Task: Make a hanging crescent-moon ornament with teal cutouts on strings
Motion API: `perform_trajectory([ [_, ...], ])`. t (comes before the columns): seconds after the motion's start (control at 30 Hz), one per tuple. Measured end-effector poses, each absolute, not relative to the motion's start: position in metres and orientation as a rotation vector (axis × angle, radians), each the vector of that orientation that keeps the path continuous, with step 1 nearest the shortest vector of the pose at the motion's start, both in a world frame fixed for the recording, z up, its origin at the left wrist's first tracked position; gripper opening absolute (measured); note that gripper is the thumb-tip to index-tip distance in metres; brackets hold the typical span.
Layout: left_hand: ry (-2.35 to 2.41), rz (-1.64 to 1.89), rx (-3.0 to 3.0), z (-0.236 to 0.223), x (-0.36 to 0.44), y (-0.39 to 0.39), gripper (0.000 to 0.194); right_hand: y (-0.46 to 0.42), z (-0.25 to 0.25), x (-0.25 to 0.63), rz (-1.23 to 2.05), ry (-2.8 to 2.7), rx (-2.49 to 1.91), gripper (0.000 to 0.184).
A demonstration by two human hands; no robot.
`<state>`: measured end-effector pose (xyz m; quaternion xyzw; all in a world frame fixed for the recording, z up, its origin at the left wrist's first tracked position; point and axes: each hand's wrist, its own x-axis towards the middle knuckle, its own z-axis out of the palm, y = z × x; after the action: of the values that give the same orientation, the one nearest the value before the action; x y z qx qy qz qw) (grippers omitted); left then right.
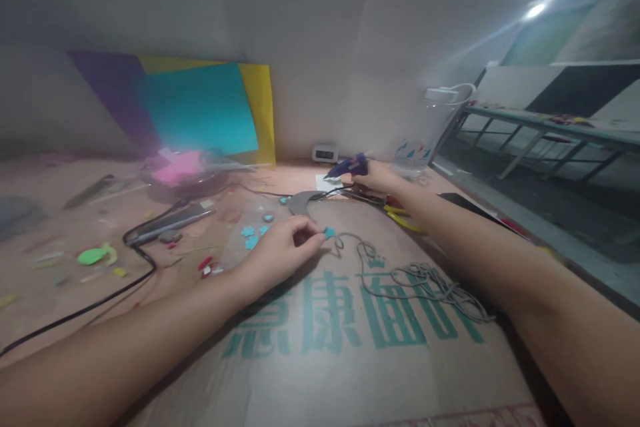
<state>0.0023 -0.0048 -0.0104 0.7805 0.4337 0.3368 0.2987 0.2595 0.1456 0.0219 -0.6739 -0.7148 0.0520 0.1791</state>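
My left hand [295,243] is closed in a pinch on a small blue foam cutout [329,233], over the printed sheet. A thin grey cord [345,236] runs from beside this cutout to a loose tangle on the right. My right hand [377,177] is wrapped round a dark blue glue gun [350,165], its nozzle pointing left over a small white card [327,183]. Between the hands lies a grey curved piece [303,202], partly hidden by the left hand. Several blue flower cutouts [251,241] rest left of that hand.
Yellow-handled scissors [403,219] lie under my right forearm. A small digital display [325,153] and a clear plastic cup [413,153] stand at the back. A black cable [145,273] crosses the left side, near foam scraps [93,255]. Coloured sheets [200,110] lean on the wall.
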Motion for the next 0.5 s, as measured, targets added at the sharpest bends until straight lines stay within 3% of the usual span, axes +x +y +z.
perform_trajectory([
  [0.2,1.155,0.889,2.059,-0.012,0.002,-0.005,0.019,0.134,0.035,0.262,0.247,-1.903,-1.851,0.024],
  [0.4,1.157,0.923,2.064,-0.008,0.002,-0.005,0.019,0.088,0.038,0.263,0.444,-1.876,-1.669,0.03],
  [0.5,1.149,0.965,2.117,-0.008,0.002,-0.005,0.017,0.053,0.025,0.262,0.534,-1.852,-1.348,0.034],
])
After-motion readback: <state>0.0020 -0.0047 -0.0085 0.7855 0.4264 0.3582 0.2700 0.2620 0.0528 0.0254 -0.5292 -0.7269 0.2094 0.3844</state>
